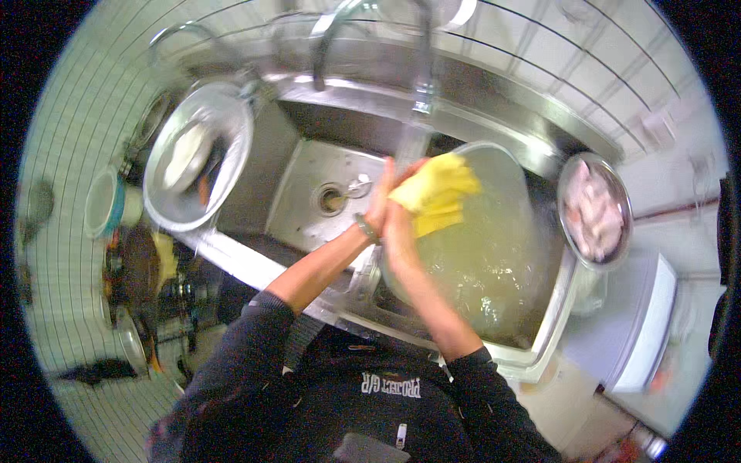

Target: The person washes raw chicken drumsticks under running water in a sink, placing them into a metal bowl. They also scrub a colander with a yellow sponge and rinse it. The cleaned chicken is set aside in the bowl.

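My left hand (382, 199), with a band around its wrist, and my right hand (398, 223) are pressed together above the divider of a double stainless steel sink. A crumpled yellow cloth (443, 194) is gripped between them and sticks out to the right. Motion blur hides how the fingers wrap it. Beneath the cloth, a large tub (480, 249) of cloudy water fills much of the right basin. The left basin (295, 191) shows its floor and a round drain (332, 199).
A pale oval tub (151, 197) with a white dish inside sits at the sink's left edge. A metal bowl (625, 220) of pale raw meat stands at the right. Behind the sink rises a curved faucet (425, 58). A grey-lilac bin (613, 324) stands lower right.
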Motion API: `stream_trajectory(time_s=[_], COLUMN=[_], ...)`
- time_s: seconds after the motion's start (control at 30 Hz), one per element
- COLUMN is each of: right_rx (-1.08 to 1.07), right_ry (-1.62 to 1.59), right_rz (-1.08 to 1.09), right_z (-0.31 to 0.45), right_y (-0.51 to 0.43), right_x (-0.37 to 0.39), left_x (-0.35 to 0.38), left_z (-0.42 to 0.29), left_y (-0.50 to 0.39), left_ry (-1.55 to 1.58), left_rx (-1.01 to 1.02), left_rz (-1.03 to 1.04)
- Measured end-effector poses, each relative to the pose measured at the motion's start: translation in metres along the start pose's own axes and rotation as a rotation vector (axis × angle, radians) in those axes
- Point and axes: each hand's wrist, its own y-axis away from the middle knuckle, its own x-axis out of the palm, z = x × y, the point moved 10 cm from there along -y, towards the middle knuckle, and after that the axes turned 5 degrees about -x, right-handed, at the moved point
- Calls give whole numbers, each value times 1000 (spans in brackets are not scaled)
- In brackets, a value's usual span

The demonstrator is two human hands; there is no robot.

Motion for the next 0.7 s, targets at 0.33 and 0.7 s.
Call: stream_trajectory(time_s=[0.33, 0.7], right_rx=[112, -33], right_ry=[165, 644], right_rz=[-444, -222], right_z=[-53, -26], right_y=[-170, -122], right_x=[-147, -155], left_x=[-10, 79], left_z=[-10, -62], left_y=[-11, 50], left_ry=[-1160, -1721], left_rx=[21, 423], left_rz=[-221, -20])
